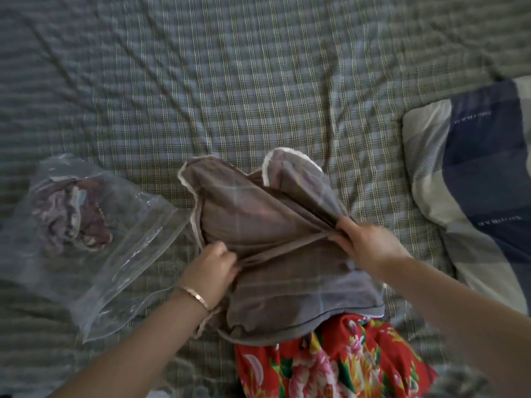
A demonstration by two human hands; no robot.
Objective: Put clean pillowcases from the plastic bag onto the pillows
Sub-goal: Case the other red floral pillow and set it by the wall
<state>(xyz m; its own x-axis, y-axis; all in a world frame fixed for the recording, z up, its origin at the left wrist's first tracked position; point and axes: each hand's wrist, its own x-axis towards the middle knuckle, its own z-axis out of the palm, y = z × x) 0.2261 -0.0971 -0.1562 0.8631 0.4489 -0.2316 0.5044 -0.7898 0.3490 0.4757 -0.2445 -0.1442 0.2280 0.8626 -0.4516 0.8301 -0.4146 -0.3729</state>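
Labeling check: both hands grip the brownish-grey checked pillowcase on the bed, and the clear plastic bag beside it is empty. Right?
Not quite. The head view shows the clear plastic bag holds bunched fabric. Both the left hand and right hand do grip the brownish-grey checked pillowcase.

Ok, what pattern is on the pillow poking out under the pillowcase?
Red with pink and green flowers, on the pillow, seen in the head view.

free: we see bare bed sheet (pixel 258 67) far | blocked left: plastic bag (pixel 94 239) | blocked right: pillow (pixel 474 196)

A wrinkled green-and-grey checked bedsheet (pixel 258 81) covers the bed, and a bracelet (pixel 195 295) shows.
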